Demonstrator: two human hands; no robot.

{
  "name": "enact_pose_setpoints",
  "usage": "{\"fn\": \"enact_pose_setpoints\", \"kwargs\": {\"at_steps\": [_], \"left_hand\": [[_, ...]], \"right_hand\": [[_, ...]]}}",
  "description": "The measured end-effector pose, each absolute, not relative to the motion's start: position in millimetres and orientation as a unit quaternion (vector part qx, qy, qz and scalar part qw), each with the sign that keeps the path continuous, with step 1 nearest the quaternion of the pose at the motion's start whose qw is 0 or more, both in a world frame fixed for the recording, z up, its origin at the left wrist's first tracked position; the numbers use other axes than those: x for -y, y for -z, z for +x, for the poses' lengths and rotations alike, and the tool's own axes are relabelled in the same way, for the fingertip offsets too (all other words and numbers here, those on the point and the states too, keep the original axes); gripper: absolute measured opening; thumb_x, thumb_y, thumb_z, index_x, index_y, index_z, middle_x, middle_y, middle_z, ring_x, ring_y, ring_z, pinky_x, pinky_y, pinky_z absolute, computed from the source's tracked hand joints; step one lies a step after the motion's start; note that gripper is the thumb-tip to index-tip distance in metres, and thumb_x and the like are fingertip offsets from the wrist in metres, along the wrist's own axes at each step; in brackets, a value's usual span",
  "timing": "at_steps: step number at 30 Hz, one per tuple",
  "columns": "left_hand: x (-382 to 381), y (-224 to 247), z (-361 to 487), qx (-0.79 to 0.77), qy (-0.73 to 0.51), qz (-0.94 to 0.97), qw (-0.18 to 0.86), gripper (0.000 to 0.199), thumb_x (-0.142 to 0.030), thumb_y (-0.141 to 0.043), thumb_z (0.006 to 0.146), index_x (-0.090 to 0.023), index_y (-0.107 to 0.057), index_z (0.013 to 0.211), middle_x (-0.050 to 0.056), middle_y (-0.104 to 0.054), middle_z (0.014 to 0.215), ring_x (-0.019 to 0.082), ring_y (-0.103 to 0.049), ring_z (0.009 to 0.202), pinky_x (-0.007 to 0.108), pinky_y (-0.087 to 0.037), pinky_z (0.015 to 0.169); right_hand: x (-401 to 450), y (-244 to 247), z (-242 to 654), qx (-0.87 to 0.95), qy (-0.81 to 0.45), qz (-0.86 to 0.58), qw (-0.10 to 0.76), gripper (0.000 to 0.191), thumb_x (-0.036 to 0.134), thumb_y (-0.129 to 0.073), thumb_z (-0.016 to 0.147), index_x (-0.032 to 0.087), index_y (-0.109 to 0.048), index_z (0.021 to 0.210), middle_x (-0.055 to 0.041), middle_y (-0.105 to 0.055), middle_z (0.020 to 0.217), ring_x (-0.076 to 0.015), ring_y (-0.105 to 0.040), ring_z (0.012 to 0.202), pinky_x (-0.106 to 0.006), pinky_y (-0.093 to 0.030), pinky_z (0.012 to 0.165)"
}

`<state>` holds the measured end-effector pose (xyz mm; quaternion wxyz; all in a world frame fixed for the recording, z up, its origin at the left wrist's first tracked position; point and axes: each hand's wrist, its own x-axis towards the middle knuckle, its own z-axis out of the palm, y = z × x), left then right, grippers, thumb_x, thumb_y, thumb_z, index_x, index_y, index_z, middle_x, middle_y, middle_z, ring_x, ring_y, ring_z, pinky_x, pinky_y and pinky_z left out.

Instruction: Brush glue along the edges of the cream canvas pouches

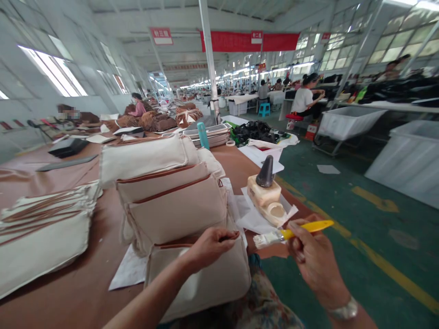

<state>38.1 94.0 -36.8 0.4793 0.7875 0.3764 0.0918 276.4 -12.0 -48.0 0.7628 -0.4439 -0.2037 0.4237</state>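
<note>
Gripping paintbrush [291, 233], right hand [315, 260] clears table edge [274, 250]; left hand [211, 249] curls on canvas panel [202, 283]

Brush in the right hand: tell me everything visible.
The paint brush has a slim, glossy yellow handle, plastic by its look, and a wide, flat head of pale, matted bristles. The right hand grips it between thumb and fingers, holding it nearly level, bristles pointing left and handle tip to the right. The bristles touch nothing visible and hang near the table's edge.

Room above canvas panels [197, 283], plastic jug [264, 194] blocking ahead (on paper [255, 224])
</note>
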Motion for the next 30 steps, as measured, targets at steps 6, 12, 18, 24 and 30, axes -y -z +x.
{"fn": "enact_pose_setpoints", "kwargs": {"at_steps": [6, 12, 18, 24, 30], "left_hand": [[-88, 40, 34, -0.468, -0.116, 0.834, 0.269, 0.023, -0.033, -0.053, 0.091, -0.019, -0.07, 0.085, 0.006, -0.065, 0.111, 0.02, -0.061, 0.099, 0.028, -0.045, 0.086], [-100, 56, 38, -0.521, -0.031, 0.832, 0.188, 0.022, -0.035, -0.057, 0.088, -0.02, -0.065, 0.101, 0.01, -0.069, 0.097, 0.029, -0.062, 0.095, 0.037, -0.044, 0.081], [-105, 62, 38, -0.477, -0.021, 0.842, 0.252, 0.022, -0.027, -0.053, 0.086, -0.016, -0.068, 0.075, 0.006, -0.066, 0.081, 0.022, -0.06, 0.078, 0.029, -0.04, 0.072], [-87, 48, 28, -0.422, -0.046, 0.824, 0.375, 0.031, -0.028, -0.048, 0.087, -0.011, -0.074, 0.092, 0.001, -0.063, 0.075, 0.016, -0.053, 0.07, 0.023, -0.037, 0.065], [-71, 29, 25, -0.363, -0.111, 0.744, 0.55, 0.028, -0.024, -0.054, 0.081, -0.013, -0.076, 0.094, 0.003, -0.064, 0.088, 0.017, -0.054, 0.082, 0.023, -0.039, 0.072]], "right_hand": [[6, 50, 267, 0.21, -0.439, -0.431, 0.76, 0.032, 0.035, -0.087, 0.078, 0.016, -0.063, 0.087, 0.0073, -0.043, 0.049, -0.0038, -0.03, 0.037, -0.013, -0.025, 0.035], [16, 58, 268, 0.196, -0.446, -0.443, 0.753, 0.039, 0.043, -0.089, 0.075, 0.016, -0.062, 0.082, 0.0057, -0.046, 0.05, -0.0042, -0.032, 0.037, -0.014, -0.023, 0.034], [14, 58, 272, 0.214, -0.42, -0.461, 0.752, 0.036, 0.041, -0.085, 0.078, 0.017, -0.061, 0.086, 0.0074, -0.042, 0.047, -0.0053, -0.03, 0.037, -0.015, -0.023, 0.036], [0, 62, 258, 0.262, -0.438, -0.467, 0.722, 0.035, 0.044, -0.08, 0.081, 0.018, -0.056, 0.08, 0.0094, -0.035, 0.045, -0.0065, -0.025, 0.037, -0.018, -0.022, 0.036], [-21, 62, 245, 0.328, -0.419, -0.509, 0.677, 0.035, 0.046, -0.08, 0.077, 0.017, -0.061, 0.078, 0.0051, -0.042, 0.05, -0.0108, -0.034, 0.04, -0.022, -0.026, 0.036]]}}
